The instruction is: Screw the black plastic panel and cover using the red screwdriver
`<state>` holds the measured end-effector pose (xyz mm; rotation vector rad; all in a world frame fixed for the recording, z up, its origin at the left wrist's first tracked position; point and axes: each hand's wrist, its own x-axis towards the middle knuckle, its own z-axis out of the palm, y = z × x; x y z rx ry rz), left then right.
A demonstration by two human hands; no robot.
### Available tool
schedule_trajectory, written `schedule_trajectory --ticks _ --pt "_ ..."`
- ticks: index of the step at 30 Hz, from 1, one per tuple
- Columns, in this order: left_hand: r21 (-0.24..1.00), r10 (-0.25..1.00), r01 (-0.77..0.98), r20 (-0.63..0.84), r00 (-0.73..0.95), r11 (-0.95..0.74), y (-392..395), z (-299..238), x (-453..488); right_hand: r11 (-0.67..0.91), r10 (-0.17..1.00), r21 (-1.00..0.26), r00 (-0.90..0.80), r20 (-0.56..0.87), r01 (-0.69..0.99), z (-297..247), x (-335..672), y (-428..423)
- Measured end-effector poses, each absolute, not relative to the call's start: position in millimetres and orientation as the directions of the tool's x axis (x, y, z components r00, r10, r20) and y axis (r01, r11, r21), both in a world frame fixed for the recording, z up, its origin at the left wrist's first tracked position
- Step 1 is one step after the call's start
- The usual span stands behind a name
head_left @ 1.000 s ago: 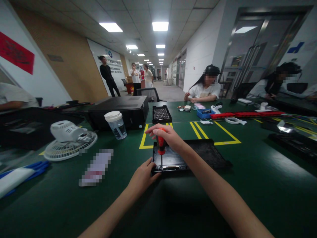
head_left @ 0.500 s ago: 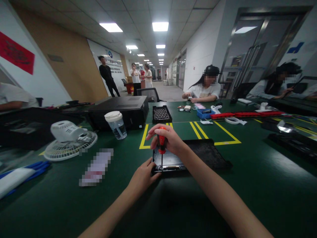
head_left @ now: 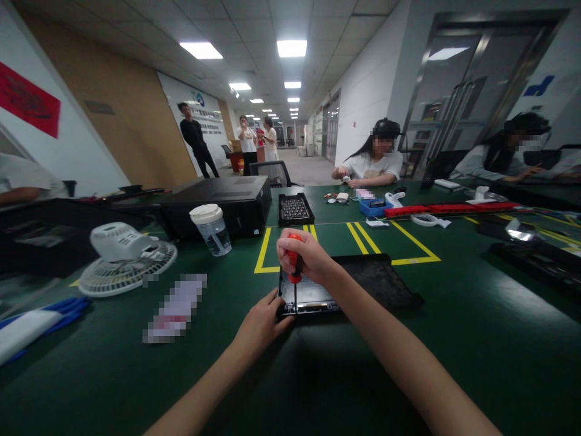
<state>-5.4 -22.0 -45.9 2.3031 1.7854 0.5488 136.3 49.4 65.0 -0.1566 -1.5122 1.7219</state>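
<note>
My right hand (head_left: 311,257) is wrapped round the red and black handle of a screwdriver (head_left: 295,279), which stands nearly upright. Its shaft reaches down to the near left edge of a silvery metal part (head_left: 313,293); the very tip is too small to make out. That part lies at the left end of a flat black casing (head_left: 381,281) on the table. With thumb and fingers, my left hand (head_left: 262,321) grips the casing's near left corner. Some of the metal part is hidden behind my right hand and forearm.
Beyond the casing are yellow tape lines and a black tray (head_left: 296,209) of small round parts. To the left stand a lidded cup (head_left: 211,230), a white fan (head_left: 127,257) and a large black box (head_left: 218,206). A blue bin (head_left: 376,207) sits near a co-worker (head_left: 374,157).
The fingers of my right hand have closed from a loose, spread hold into a wrap round the screwdriver handle. My left hand stays on the casing's corner.
</note>
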Motion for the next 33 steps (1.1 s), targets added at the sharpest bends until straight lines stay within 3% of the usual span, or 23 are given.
schedule_trajectory --ticks 11,19,33 --pt "0.338 0.952 0.895 0.201 0.233 -0.29 -20.9 -48.6 -5.1 -0.106 0.571 -0.804 -0.698 0.433 -0.585 66.3 134.5 52.4" --pt "0.327 0.953 0.901 0.192 0.233 -0.286 -21.5 -46.5 -5.3 -0.093 0.584 -0.822 -0.7 0.411 -0.561 65.4 136.5 54.4" --pt "0.339 0.956 0.899 0.187 0.226 -0.279 -20.9 -47.1 -5.2 -0.098 0.491 -0.845 -0.765 0.418 -0.525 69.1 145.0 57.5"
